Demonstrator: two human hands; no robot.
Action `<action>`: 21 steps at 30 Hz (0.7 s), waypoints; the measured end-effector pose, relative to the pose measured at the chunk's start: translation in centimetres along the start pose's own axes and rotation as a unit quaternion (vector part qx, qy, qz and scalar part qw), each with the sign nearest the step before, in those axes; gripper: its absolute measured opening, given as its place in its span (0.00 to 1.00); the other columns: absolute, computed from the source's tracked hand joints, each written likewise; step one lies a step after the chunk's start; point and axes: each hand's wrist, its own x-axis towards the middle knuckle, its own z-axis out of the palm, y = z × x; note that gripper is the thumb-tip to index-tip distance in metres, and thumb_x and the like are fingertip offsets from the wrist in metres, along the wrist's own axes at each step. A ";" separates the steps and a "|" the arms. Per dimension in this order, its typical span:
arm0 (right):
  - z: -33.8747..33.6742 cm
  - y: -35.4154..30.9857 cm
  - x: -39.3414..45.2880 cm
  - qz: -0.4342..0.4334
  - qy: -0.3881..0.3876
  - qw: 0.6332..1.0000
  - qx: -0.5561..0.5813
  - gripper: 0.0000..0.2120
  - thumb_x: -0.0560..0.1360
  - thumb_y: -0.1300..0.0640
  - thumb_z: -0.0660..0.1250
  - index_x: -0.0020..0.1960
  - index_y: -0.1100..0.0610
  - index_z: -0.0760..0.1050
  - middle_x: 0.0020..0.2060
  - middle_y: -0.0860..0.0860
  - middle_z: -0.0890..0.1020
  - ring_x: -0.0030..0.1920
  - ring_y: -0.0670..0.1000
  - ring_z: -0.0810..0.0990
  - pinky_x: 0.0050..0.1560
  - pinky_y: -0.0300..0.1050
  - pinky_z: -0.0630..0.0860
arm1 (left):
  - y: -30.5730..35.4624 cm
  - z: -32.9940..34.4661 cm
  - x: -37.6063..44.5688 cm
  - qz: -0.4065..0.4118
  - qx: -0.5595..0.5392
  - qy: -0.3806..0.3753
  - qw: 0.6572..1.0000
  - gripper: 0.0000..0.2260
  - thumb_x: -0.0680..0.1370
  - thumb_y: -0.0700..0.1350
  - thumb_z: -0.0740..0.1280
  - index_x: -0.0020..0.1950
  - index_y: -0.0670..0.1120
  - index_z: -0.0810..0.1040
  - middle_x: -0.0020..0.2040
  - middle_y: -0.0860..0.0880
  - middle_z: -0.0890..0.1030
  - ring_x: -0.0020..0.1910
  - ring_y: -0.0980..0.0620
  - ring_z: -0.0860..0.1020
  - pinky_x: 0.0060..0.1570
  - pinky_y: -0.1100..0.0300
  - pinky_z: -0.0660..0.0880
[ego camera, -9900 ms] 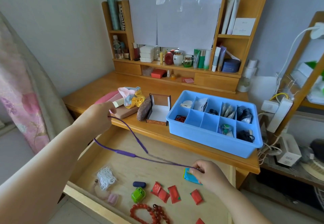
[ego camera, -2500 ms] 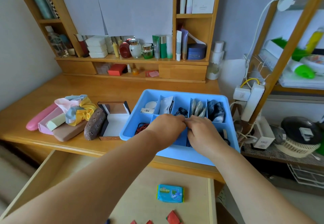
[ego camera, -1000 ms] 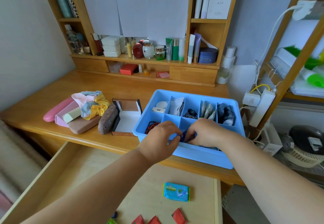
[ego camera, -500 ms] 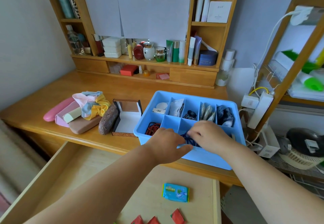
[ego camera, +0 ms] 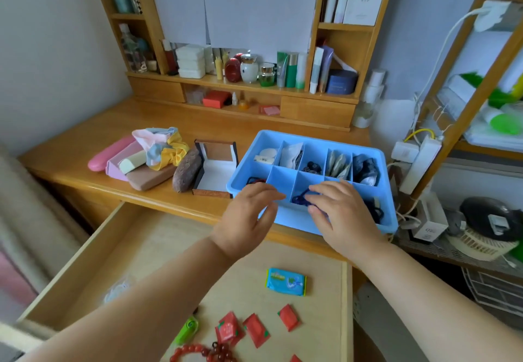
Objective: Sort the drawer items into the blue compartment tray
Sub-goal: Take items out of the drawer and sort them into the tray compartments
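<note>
We see the light blue plastic compartment tray (ego camera: 379, 221) standing on the right part of the wooden desk (ego camera: 85, 160), just behind the open wooden drawer (ego camera: 158, 251). Our two hands are close together over the front row of the tray. The left hand (ego camera: 249, 217) hovers at the front rim with its fingers spread and relaxed, and it holds nothing. The right hand (ego camera: 342, 214) lies over a front middle compartment, and its fingers touch the dark purple cord (ego camera: 300, 199) that sits bunched in that compartment. The fingers cover part of the cord, so we cannot tell if they pinch it or only press on it.

In the back row of the tray we see a white round pad (ego camera: 268, 153), folded white packets (ego camera: 291, 155), some dark beads (ego camera: 312, 168), beige sachets (ego camera: 338, 165) and a dark cloth bundle (ego camera: 365, 168).

In the drawer, near its front, lie a blue wet-wipe packet (ego camera: 286, 281), several red sachets (ego camera: 256, 329), a green plastic clip (ego camera: 186, 329) and a red bead bracelet (ego camera: 198, 353).

On the desk, left of the tray, stands a small open box with white lining (ego camera: 216, 171). Beside it are a brown oval case (ego camera: 186, 173), a pink long case (ego camera: 110, 153) and a pastel fabric scrunchie (ego camera: 162, 149).
</note>
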 end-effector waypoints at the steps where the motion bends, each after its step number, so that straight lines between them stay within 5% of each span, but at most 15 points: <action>1: 0.1 -0.9 -0.9 -0.024 0.053 0.998 0.004 0.10 0.73 0.58 0.66 0.49 0.59 0.83 0.51 0.53 0.83 0.56 0.55 0.77 0.64 0.54 0.68 | -0.5 -0.7 -1.6 -0.011 0.003 0.031 0.999 0.10 0.78 0.40 0.62 0.54 0.40 0.81 0.51 0.47 0.80 0.53 0.54 0.75 0.56 0.66 0.69; 4: 1.9 -4.2 -4.0 -0.087 0.054 0.994 0.042 0.07 0.72 0.59 0.66 0.46 0.56 0.82 0.49 0.50 0.81 0.54 0.52 0.75 0.62 0.54 0.69 | -2.8 -2.3 -7.5 -0.105 0.017 0.045 0.993 0.08 0.77 0.37 0.63 0.50 0.43 0.81 0.46 0.51 0.79 0.45 0.57 0.76 0.49 0.69 0.71; 6: 4.1 -6.3 -6.2 -0.078 -0.050 0.994 0.065 0.05 0.73 0.57 0.66 0.46 0.53 0.81 0.47 0.47 0.81 0.51 0.51 0.76 0.59 0.48 0.69 | -4.8 -3.1 -11.6 -0.236 0.043 0.009 0.971 0.09 0.76 0.35 0.65 0.50 0.45 0.82 0.45 0.52 0.80 0.42 0.55 0.77 0.45 0.66 0.72; 10: 9.0 -9.8 -10.3 0.081 -0.293 0.938 0.168 0.10 0.76 0.49 0.62 0.53 0.47 0.80 0.43 0.40 0.78 0.47 0.43 0.77 0.47 0.37 0.68 | -8.3 -3.8 -18.3 -0.459 0.118 -0.151 0.868 0.07 0.76 0.43 0.63 0.48 0.55 0.78 0.40 0.57 0.79 0.40 0.53 0.79 0.41 0.63 0.74; 16: 11.7 -12.8 -12.0 0.181 -0.342 0.895 0.223 0.09 0.75 0.48 0.65 0.53 0.44 0.80 0.39 0.40 0.78 0.40 0.38 0.75 0.40 0.25 0.66 | -8.9 -1.6 -20.1 -0.473 0.114 -0.265 0.833 0.18 0.71 0.55 0.67 0.60 0.62 0.73 0.46 0.57 0.76 0.40 0.59 0.77 0.38 0.66 0.74; 21: 11.4 -12.6 -10.4 0.249 -0.330 0.870 0.268 0.08 0.75 0.51 0.66 0.52 0.45 0.80 0.38 0.40 0.81 0.41 0.39 0.78 0.42 0.25 0.68 | -8.4 -0.1 -18.8 -0.413 0.176 -0.270 0.852 0.20 0.71 0.56 0.67 0.63 0.59 0.71 0.56 0.57 0.76 0.52 0.57 0.77 0.43 0.67 0.71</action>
